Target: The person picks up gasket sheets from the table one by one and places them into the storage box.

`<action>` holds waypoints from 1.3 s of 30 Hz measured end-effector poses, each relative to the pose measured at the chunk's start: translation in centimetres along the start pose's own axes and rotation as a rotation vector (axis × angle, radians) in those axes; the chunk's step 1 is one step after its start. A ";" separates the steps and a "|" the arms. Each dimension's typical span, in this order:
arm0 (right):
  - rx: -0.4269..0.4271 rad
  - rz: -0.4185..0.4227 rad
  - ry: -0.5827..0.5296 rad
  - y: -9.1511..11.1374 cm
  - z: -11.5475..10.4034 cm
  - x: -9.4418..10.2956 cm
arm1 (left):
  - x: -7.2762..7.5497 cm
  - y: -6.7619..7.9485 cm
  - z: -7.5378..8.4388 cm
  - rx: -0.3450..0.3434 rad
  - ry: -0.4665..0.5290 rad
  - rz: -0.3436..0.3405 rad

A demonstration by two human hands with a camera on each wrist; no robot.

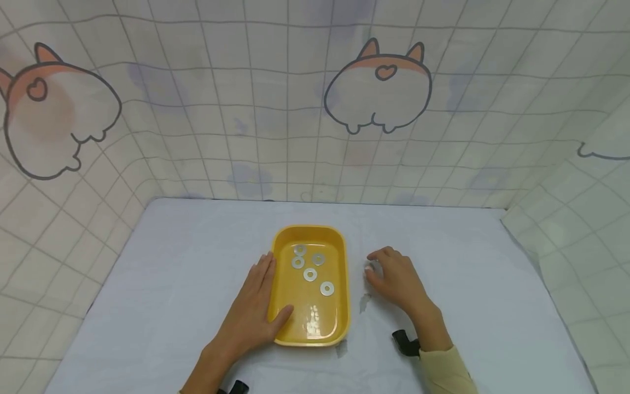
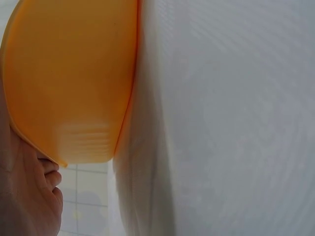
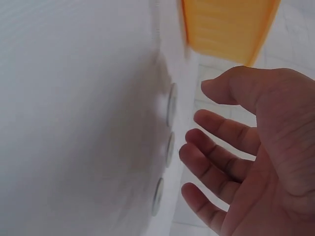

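Note:
A yellow plastic tray [image 1: 310, 232] lies in the middle of the head view with several flat metal washers [image 1: 310, 274] scattered inside. My left hand [image 1: 253, 309] rests along the tray's left rim, fingers straight and thumb reaching over the near left part. From the left wrist, the tray's outer wall [image 2: 74, 73] fills the upper left. To the tray's right, my right hand [image 1: 396, 279] hovers low over the table with relaxed, slightly bent fingers and nothing between them. Three washers [image 3: 171, 105] lie on the cloth beside its fingertips in the right wrist view, mostly hidden by the hand from the head.
A white cloth [image 1: 197, 246] covers the table, with grey patches [image 1: 364, 302] right of the tray. A patterned curtain [image 1: 275, 109] hangs behind and at both sides. Black wrist mounts [image 1: 406, 343] sit at both wrists.

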State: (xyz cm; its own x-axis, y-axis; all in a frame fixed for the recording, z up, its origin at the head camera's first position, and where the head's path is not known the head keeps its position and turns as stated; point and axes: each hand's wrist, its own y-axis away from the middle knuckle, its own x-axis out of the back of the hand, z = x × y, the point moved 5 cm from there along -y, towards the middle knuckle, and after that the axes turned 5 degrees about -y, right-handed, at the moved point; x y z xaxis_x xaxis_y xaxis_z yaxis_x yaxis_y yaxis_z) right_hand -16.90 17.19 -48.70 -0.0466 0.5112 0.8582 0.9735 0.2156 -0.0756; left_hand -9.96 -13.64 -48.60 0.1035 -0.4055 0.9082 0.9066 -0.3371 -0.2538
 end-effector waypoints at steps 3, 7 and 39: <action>-0.009 -0.010 0.026 0.3 0.2 -0.2 | -0.1 0.1 0.0 -0.013 -0.002 -0.004; 0.006 -0.012 0.038 0.4 0.2 -0.6 | -0.1 0.3 -0.3 -0.009 -0.007 -0.012; -0.002 0.017 0.078 0.2 0.1 -0.8 | 0.1 0.0 -0.2 -0.001 -0.006 -0.008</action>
State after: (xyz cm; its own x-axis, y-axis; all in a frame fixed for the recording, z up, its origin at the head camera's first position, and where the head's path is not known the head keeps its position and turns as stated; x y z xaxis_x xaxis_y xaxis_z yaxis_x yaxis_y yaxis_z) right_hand -16.65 16.89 -49.43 -0.0124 0.4485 0.8937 0.9745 0.2057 -0.0896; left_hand -10.02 -13.82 -48.61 0.0984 -0.3977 0.9122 0.9069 -0.3415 -0.2467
